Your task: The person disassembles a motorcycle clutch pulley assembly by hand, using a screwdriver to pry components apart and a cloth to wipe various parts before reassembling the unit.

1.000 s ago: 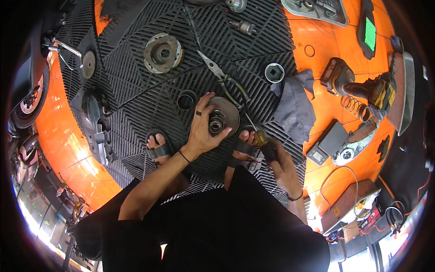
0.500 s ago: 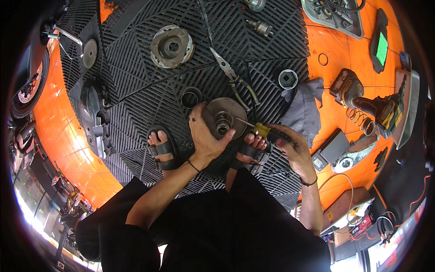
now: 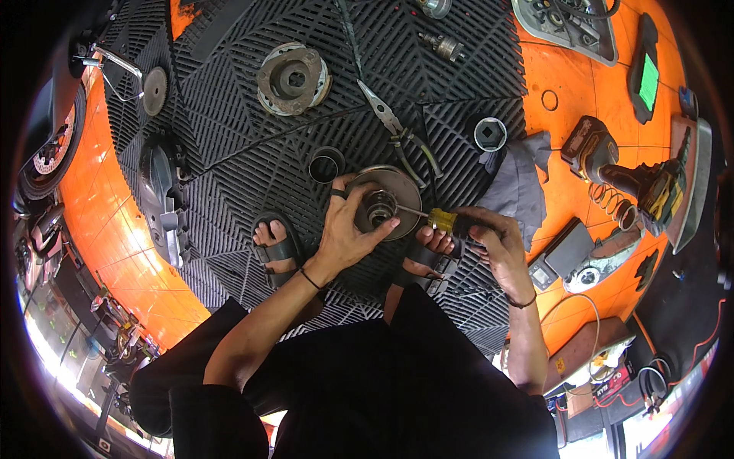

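My left hand is closed around a round metal plate with a cylindrical hub at its centre, held low between my sandaled feet. My right hand grips a yellow and black screwdriver; its shaft reaches the hub's right side, the exact tip too small to make out. Just above my left hand stands a short dark sleeve. Long-nose pliers lie beyond the plate on the black grid mat.
A flanged disc, a socket and a grey cloth surround my work. On the orange floor are a cordless drill, a spring and a scale. A parts tray sits far right; a wheel stands left.
My right hand has raised the screwdriver from beside the plate to the hub. My left hand's fingers have shifted on the plate. The surroundings sit slightly lower and further right in the picture.
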`<state>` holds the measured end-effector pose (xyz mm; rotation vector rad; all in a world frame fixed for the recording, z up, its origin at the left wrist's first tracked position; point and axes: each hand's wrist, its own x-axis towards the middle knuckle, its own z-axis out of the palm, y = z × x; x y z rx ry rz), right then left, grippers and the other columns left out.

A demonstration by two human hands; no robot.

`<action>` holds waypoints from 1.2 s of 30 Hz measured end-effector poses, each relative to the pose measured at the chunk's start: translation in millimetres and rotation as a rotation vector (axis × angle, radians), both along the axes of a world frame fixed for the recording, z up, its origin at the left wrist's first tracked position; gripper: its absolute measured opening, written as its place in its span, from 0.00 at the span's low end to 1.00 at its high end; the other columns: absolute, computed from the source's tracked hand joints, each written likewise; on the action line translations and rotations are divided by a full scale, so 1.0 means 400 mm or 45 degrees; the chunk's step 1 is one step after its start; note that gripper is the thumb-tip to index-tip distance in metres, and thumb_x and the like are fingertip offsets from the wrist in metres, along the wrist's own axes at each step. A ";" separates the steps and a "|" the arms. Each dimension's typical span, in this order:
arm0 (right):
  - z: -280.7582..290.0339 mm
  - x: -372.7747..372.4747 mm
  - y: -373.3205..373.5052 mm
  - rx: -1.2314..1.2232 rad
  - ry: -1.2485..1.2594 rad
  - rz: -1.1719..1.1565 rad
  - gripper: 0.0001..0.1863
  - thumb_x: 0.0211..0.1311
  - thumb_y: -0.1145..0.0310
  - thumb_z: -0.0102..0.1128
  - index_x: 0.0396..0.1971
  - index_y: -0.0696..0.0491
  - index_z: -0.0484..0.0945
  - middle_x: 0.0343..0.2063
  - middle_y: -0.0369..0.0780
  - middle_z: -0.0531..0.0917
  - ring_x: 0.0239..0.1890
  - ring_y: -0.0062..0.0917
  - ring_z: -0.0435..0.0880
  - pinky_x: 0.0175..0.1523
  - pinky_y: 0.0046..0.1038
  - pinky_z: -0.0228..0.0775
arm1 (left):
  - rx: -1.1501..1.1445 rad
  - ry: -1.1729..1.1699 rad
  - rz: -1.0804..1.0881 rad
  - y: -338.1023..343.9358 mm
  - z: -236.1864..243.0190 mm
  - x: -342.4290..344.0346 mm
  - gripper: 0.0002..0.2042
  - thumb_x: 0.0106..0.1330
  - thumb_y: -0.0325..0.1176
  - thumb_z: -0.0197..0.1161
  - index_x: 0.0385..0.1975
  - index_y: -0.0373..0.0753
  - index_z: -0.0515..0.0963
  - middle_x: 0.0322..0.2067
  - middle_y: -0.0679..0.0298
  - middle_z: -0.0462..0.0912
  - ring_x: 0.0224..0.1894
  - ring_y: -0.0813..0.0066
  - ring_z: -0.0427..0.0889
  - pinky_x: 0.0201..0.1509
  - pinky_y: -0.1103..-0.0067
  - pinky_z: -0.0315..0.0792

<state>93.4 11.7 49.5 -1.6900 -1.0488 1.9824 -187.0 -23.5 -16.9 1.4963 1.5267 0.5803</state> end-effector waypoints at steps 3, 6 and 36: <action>0.013 -0.009 0.032 0.099 -0.019 0.111 0.22 0.62 0.69 0.53 0.51 0.65 0.83 0.28 0.37 0.84 0.27 0.14 0.77 0.33 0.19 0.66 | 0.016 -0.017 0.049 -0.008 -0.008 0.003 0.28 0.56 0.39 0.79 0.55 0.36 0.77 0.58 0.47 0.70 0.61 0.50 0.75 0.64 0.63 0.73; 0.000 -0.010 0.051 0.220 -0.009 0.207 0.20 0.61 0.72 0.55 0.51 0.64 0.83 0.37 0.49 0.90 0.37 0.25 0.87 0.45 0.26 0.77 | -0.041 -0.053 0.058 -0.008 -0.004 0.005 0.26 0.56 0.39 0.79 0.52 0.36 0.80 0.58 0.48 0.70 0.62 0.50 0.73 0.65 0.62 0.72; 0.008 -0.085 -0.129 0.187 -0.022 0.085 0.22 0.66 0.74 0.67 0.60 0.56 0.77 0.43 0.41 0.89 0.46 0.22 0.86 0.54 0.26 0.76 | -0.160 -0.157 0.118 -0.018 -0.002 0.021 0.23 0.61 0.38 0.76 0.51 0.31 0.80 0.56 0.51 0.70 0.63 0.55 0.71 0.67 0.65 0.69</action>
